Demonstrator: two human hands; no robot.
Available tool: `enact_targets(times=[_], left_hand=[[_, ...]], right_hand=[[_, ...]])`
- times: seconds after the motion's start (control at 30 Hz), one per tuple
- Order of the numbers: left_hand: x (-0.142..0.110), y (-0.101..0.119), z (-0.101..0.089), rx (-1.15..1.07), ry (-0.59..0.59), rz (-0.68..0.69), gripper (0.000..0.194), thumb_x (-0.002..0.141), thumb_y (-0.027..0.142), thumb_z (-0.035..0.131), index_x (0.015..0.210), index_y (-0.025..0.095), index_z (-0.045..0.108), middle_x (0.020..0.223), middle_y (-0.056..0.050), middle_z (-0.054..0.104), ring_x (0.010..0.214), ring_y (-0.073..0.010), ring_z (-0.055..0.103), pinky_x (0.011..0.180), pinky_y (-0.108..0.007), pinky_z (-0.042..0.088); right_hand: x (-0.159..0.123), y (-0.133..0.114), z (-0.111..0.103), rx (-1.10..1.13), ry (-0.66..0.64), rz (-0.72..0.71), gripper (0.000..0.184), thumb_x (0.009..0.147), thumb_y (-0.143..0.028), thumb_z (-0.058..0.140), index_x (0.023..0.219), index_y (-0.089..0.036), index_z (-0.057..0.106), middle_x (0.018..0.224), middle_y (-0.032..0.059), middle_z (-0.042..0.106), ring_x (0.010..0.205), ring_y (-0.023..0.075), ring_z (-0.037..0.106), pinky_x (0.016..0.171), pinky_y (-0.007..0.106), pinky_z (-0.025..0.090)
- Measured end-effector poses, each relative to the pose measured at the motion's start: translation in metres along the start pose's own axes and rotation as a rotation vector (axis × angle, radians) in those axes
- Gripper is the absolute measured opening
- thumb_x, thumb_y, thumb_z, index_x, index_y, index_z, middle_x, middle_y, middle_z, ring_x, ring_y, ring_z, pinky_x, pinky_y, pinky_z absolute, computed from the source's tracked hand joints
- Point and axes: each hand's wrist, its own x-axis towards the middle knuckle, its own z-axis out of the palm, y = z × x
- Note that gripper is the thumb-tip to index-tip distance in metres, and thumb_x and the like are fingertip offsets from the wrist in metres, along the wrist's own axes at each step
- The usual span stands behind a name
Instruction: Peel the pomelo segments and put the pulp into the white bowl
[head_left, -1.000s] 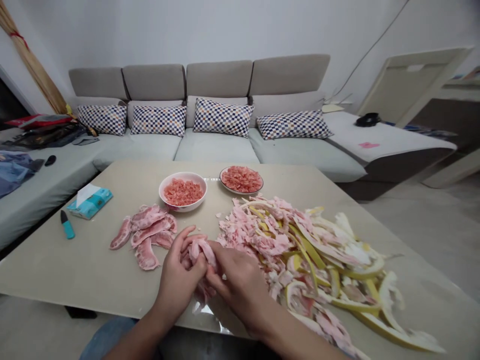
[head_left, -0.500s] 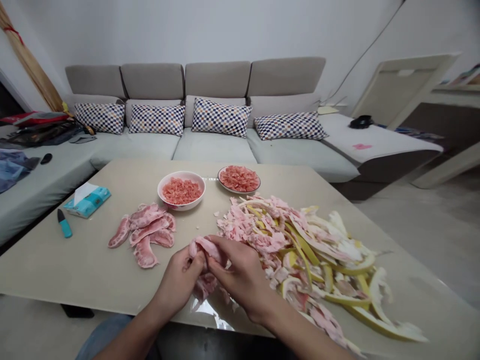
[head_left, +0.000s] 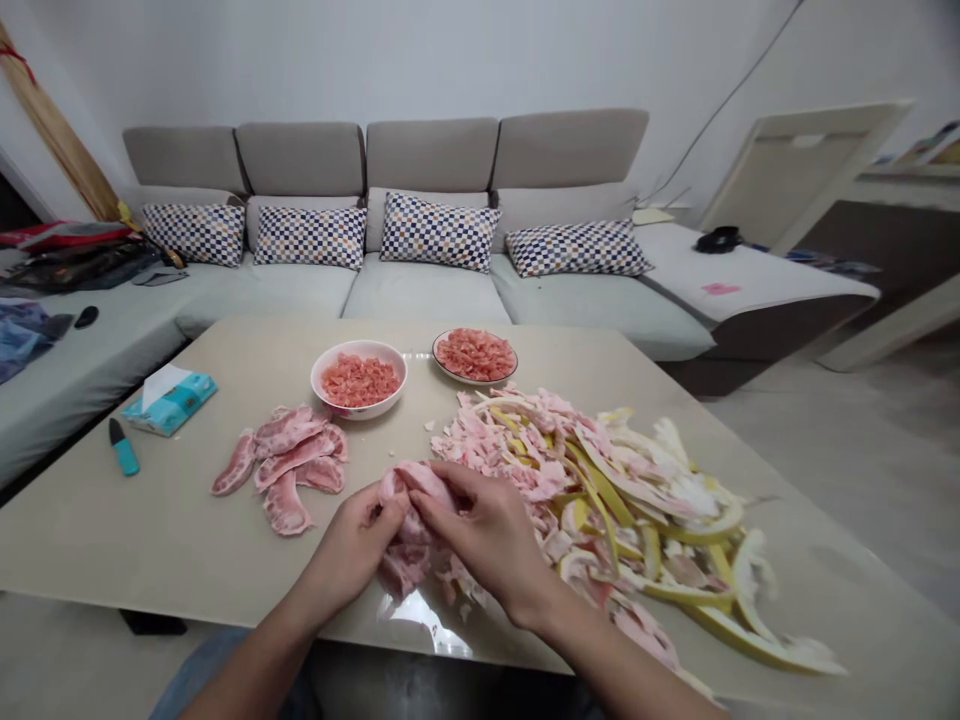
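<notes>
Between both hands, above the near table edge, is a pink pomelo segment (head_left: 415, 522) with its pale skin folded at the top. My left hand (head_left: 365, 538) pinches it from the left, thumb and fingers closed. From the right, my right hand (head_left: 484, 525) grips the same segment with thumb and forefinger. More of the pink fruit hangs below the fingers. Several unpeeled pomelo segments (head_left: 292, 455) lie in a cluster to the left. A heap of pink membrane scraps and yellow-green pomelo peel (head_left: 615, 500) spreads beside my right hand.
Beyond my hands stand a white bowl (head_left: 397, 388) and a dark-rimmed plate (head_left: 448, 372), both holding pink pulp. At the left of the table (head_left: 180, 520) are a blue tissue pack (head_left: 176, 405) and a teal-handled knife (head_left: 124, 450). A sofa (head_left: 420, 290) runs behind.
My left fingers have closed in from a more raised, spread pose. Both hands have turned a little, so more of the segment shows below them. The view has shifted slightly.
</notes>
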Motion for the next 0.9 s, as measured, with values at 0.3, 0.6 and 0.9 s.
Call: enact_targets(times=[0.3,0.6,0.9], left_hand=[[-0.003,0.0,0.022,-0.201,0.049,0.009,0.036,0.077,0.024,0.068,0.111,0.018,0.056,0.105,-0.007,0.069,0.098,-0.0206,0.065,0.085,-0.029,0.05],[-0.004,-0.001,0.014,0.059,0.051,0.05,0.017,0.082,0.024,0.058,0.098,0.017,0.061,0.084,-0.001,0.067,0.076,-0.015,0.063,0.069,-0.023,0.05],[0.0,0.004,0.004,0.046,0.0,-0.004,0.019,0.08,0.025,0.061,0.097,0.016,0.063,0.084,-0.002,0.067,0.077,-0.0157,0.061,0.073,-0.024,0.049]], right_hand=[[0.0,-0.005,-0.001,0.095,0.056,0.061,0.022,0.082,-0.026,0.061,0.102,-0.02,0.069,0.091,0.002,0.073,0.078,0.0168,0.067,0.07,0.025,0.051],[0.001,-0.003,-0.012,-0.084,-0.131,-0.005,0.025,0.075,-0.013,0.059,0.098,-0.017,0.066,0.094,0.0053,0.068,0.086,0.0198,0.06,0.077,0.03,0.046],[0.016,0.005,-0.032,0.277,-0.379,0.16,0.025,0.073,-0.01,0.053,0.092,-0.014,0.069,0.079,-0.0005,0.067,0.071,0.0134,0.057,0.064,0.021,0.044]])
